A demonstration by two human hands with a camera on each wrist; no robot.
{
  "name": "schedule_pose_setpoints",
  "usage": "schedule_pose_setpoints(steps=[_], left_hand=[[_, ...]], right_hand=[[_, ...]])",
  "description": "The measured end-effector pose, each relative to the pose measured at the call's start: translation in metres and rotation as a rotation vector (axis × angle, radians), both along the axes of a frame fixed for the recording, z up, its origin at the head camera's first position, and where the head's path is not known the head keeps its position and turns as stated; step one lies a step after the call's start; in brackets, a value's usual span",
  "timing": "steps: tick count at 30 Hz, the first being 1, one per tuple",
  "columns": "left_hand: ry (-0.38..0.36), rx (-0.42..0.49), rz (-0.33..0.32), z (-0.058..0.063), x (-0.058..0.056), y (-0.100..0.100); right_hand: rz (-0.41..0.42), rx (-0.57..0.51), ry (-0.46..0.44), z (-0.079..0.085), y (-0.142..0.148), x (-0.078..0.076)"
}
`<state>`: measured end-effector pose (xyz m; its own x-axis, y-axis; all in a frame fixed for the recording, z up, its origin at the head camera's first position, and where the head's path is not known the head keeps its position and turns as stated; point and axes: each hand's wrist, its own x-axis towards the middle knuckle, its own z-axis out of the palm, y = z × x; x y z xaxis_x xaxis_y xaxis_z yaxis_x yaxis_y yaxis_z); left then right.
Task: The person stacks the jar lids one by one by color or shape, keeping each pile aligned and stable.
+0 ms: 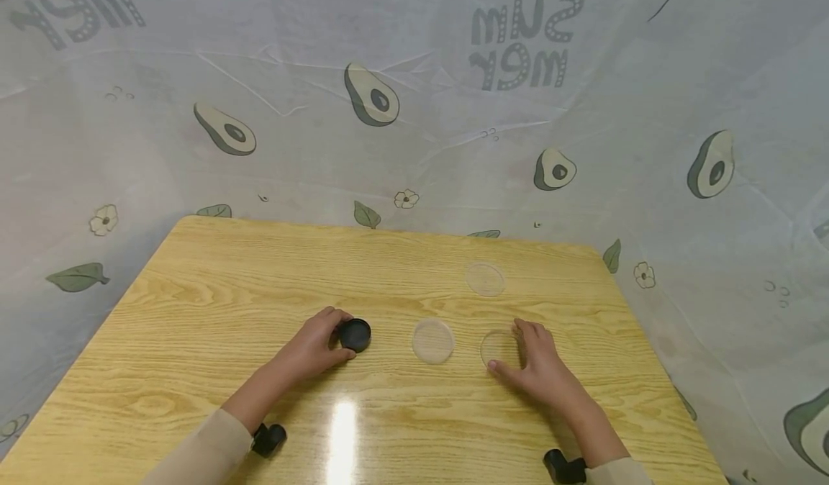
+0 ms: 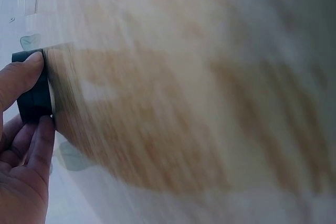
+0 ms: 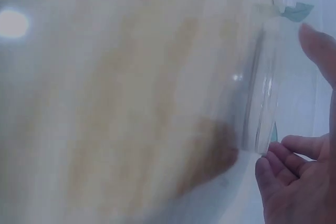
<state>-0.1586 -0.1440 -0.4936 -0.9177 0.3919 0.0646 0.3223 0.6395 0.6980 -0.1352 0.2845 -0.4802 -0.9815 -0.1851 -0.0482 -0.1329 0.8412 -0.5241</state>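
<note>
My left hand (image 1: 316, 345) holds a short black round case (image 1: 355, 335) on the wooden table, thumb on its near side and fingers on its far side. In the left wrist view, the thumb and fingertips grip the side wall of the black case (image 2: 34, 90), which has a faint seam around it. My right hand (image 1: 539, 367) is spread around the right side of a clear round dish (image 1: 497, 348). Fingertips are right at the wall of that clear dish (image 3: 258, 100) in the right wrist view, while the thumb stands a little off it.
Between the hands lies another clear round dish (image 1: 433, 341). A third clear dish (image 1: 485, 279) lies farther back on the right. The wooden table (image 1: 259, 276) ends at a pale printed cloth (image 1: 414, 147) behind it. Light glares on the table near the front.
</note>
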Motion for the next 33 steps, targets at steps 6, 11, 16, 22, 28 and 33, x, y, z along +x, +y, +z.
schedule_pose_setpoints(steps=[6, 11, 16, 22, 28, 33], left_hand=[[-0.008, 0.01, -0.001, -0.001, 0.0, 0.0], [-0.008, 0.006, 0.001, 0.001, 0.0, -0.001], [-0.011, 0.006, 0.0, 0.002, 0.0, -0.001], [-0.008, 0.009, 0.002, 0.001, 0.0, -0.001], [0.001, 0.005, -0.001, 0.0, 0.0, -0.001], [-0.013, -0.006, 0.004, 0.001, -0.001, -0.001]], right_hand=[[-0.015, -0.012, 0.029, 0.005, 0.005, -0.016], [-0.017, -0.009, 0.034, 0.007, 0.007, -0.031], [-0.026, -0.007, 0.03, 0.006, 0.006, -0.045], [-0.033, -0.005, -0.002, 0.004, 0.007, -0.067], [-0.041, 0.011, -0.054, 0.001, 0.012, -0.084], [-0.054, -0.012, -0.093, -0.001, 0.013, -0.092]])
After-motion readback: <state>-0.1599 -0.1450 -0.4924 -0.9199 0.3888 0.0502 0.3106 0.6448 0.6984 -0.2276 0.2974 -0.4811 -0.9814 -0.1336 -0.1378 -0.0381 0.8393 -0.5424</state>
